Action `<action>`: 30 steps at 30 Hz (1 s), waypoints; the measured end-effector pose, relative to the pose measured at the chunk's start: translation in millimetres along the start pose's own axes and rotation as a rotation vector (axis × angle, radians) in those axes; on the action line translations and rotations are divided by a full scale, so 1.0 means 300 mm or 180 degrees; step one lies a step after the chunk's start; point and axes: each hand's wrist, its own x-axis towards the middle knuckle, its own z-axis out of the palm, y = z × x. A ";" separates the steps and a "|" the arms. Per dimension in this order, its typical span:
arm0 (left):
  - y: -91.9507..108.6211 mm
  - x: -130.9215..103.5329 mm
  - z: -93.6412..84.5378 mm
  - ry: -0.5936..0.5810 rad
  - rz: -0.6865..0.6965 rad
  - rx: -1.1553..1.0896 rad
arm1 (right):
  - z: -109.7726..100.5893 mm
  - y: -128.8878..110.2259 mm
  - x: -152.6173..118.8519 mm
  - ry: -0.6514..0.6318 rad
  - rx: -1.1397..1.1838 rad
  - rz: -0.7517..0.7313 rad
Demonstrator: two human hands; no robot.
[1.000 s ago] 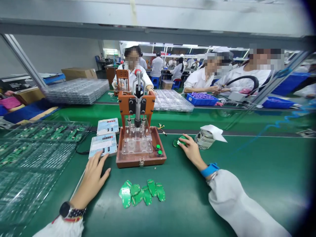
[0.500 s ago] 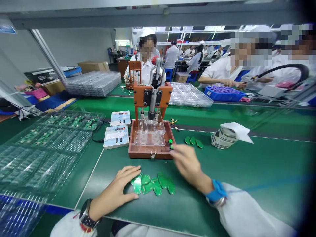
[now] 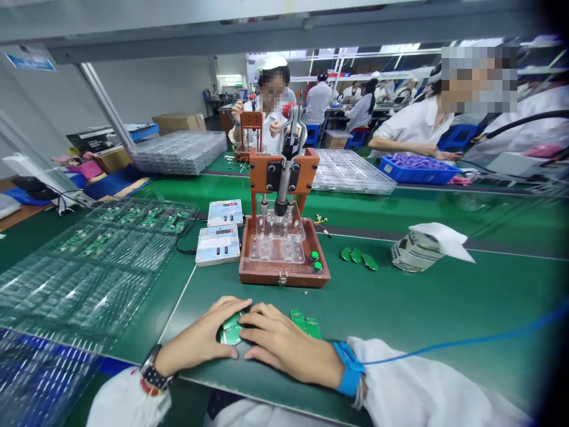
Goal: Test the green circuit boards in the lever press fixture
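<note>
Near the table's front edge, my left hand [image 3: 207,338] curves with thumb and fingers apart around green circuit boards [image 3: 231,333]. My right hand [image 3: 284,344] lies palm down just to the right, its fingertips at the same boards and partly hiding them. More green boards [image 3: 306,324] show beyond its back. Behind the hands stands an orange and brown press fixture [image 3: 283,276] with a clear plastic nest and two green buttons. Three small green boards [image 3: 356,255] lie to the right of it.
Two meter boxes [image 3: 217,244] sit left of the fixture, beside a clear tray [image 3: 133,237] of boards. A wrapped roll [image 3: 415,252] with white paper stands at right. A blue bin [image 3: 418,172] and co-workers are beyond. A blue cord trails from my right wrist.
My right hand has moved from the fixture's buttons down and left to the boards beside my left hand. The boards there are now largely covered. The view has shifted slightly.
</note>
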 end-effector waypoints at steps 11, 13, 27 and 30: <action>0.006 0.006 -0.063 -0.0360 -0.0136 -0.0165 | 0.018 -0.023 -0.002 0.0112 0.0318 0.0197; 0.011 0.005 -0.067 -0.0310 -0.0119 -0.0088 | -0.032 -0.009 -0.029 0.0536 0.0450 0.0442; 0.028 -0.046 -0.113 -0.0371 -0.0206 0.0250 | -0.221 0.279 0.023 0.1607 -0.1087 0.1344; 0.022 -0.043 -0.112 -0.0265 -0.0173 0.0284 | -0.281 0.324 0.031 0.1231 -0.0741 0.1036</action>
